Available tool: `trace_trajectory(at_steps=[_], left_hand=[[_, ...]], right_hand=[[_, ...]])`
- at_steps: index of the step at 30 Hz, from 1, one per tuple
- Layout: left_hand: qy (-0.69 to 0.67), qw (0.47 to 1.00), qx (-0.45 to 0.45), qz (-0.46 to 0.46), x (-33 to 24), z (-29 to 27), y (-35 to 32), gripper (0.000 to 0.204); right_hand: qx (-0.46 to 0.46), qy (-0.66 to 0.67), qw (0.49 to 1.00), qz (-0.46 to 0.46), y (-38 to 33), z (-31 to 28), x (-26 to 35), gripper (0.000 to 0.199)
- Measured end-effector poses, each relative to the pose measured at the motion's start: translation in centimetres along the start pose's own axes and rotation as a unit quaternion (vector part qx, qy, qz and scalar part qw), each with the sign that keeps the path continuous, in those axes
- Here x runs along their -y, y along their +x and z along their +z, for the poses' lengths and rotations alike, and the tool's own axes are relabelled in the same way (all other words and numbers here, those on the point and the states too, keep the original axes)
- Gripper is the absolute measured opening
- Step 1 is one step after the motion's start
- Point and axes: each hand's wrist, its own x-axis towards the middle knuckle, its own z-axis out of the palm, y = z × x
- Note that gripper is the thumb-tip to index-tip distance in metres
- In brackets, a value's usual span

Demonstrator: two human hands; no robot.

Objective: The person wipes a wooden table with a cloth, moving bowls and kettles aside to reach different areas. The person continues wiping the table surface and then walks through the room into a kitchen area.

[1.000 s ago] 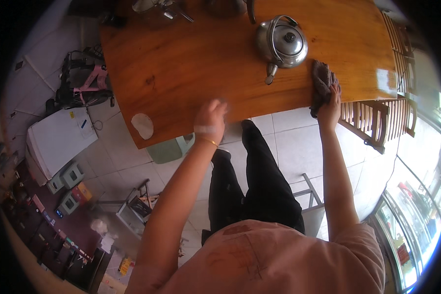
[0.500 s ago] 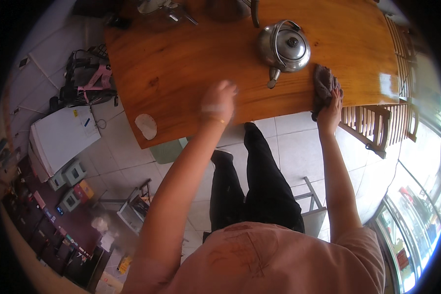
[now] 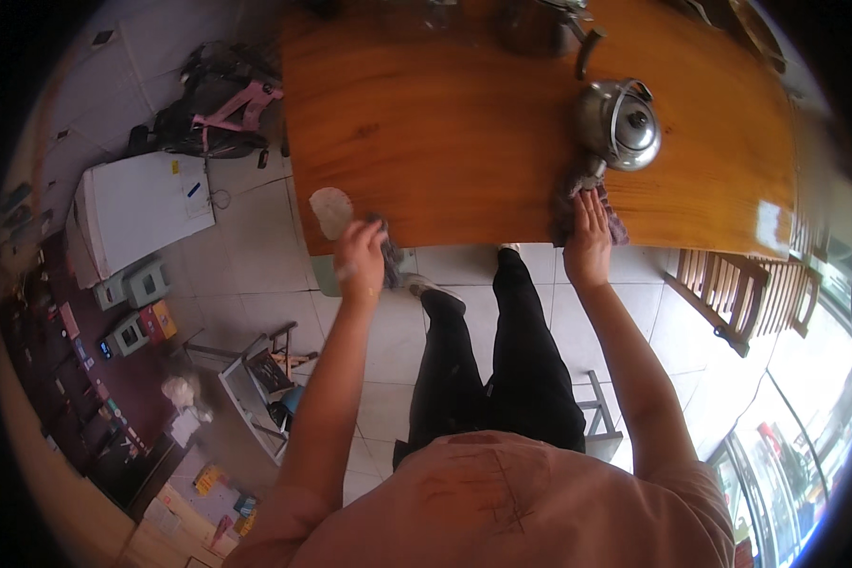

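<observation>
My right hand (image 3: 589, 237) presses a purple-brown cloth (image 3: 617, 227) onto the wooden table (image 3: 464, 142) near its front edge, fingers stretched over the cloth. Just beyond the fingertips stands a steel kettle (image 3: 625, 123), its spout pointing toward that hand. At the table's front left corner my left hand (image 3: 360, 260) is blurred by motion. A dark, crumpled piece of cloth (image 3: 391, 251) hangs from its fingers at the edge. Beside this hand a flat, pale, rounded piece (image 3: 331, 212) lies on the tabletop; I cannot tell what it is.
A dark pot with a handle (image 3: 540, 28) stands at the table's far side. To the left are a pink and black wheeled frame (image 3: 241, 109) and a white box-like cabinet (image 3: 147, 213). A slatted wooden chair (image 3: 729, 289) stands at the right; a green stool (image 3: 324, 275) is below the left corner.
My right hand has slid the cloth leftward, from beside the kettle to below its spout. My left hand has moved left and toward me, to the pale piece; the dark cloth now shows there.
</observation>
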Motion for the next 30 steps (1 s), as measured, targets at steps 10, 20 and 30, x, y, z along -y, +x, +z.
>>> trace_trajectory(at_steps=[10, 20, 30], left_hand=[[-0.125, 0.964, 0.038, -0.230, 3.8, -6.6, -19.8, 0.022], [-0.186, 0.945, -0.040, -0.265, 9.1, -9.4, -21.5, 0.022], [-0.234, 0.921, -0.026, -0.310, 12.1, -7.8, -22.9, 0.023]], right_hand=[[0.149, -0.146, 0.941, -0.267, 5.8, 12.4, 23.7, 0.054], [0.222, 0.146, 0.926, -0.268, 4.9, 13.9, 30.1, 0.051], [0.007, -0.016, 0.999, -0.043, 9.1, 6.9, 12.9, 0.055]])
